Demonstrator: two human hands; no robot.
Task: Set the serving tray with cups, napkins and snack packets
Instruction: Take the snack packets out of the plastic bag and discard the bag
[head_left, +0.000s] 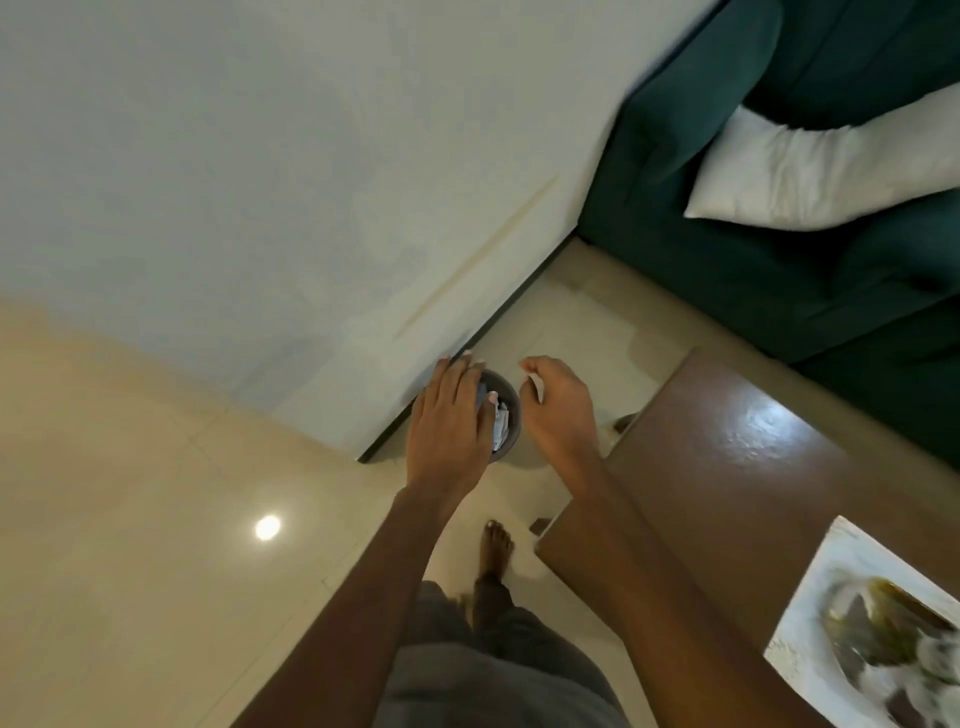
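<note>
Brown and shiny, the wooden tabletop (727, 467) sits on the right, and a white tray with a dark swirly picture (852, 629) lies on its near corner. No cups, napkins or snack packets show on the tray, so the task looks barely begun. Both hands reach over a small round dark bin (506, 415) on the pale floor (130, 467), close to the white wall (260, 182). The left hand (449, 426) is spread flat above the bin, fingers loose, and I cannot tell if it holds anything. The right hand (558, 410) is half curled with a small white bit at its fingertips; I cannot tell what that is. White and blue scraps lie in the bin. To do this well, let go right over the bin, then go back to the tray.
</note>
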